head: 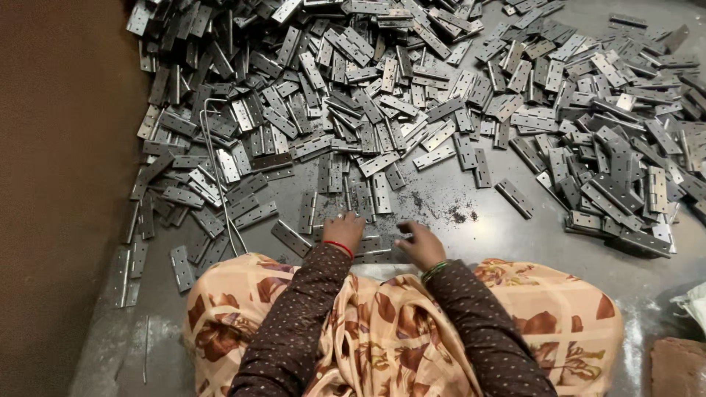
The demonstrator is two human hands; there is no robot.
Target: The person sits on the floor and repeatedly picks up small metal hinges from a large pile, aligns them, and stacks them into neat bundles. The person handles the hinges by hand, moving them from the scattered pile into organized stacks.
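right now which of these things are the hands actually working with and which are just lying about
In hand:
- left hand resting on the hinges in front of the knees
- right hand touching the same hinges
- big heap of metal hinges, just beyond the hands

Lying about:
- bent wire rod across the hinges on the left
- dark grit on the floor
- reddish brick at lower right
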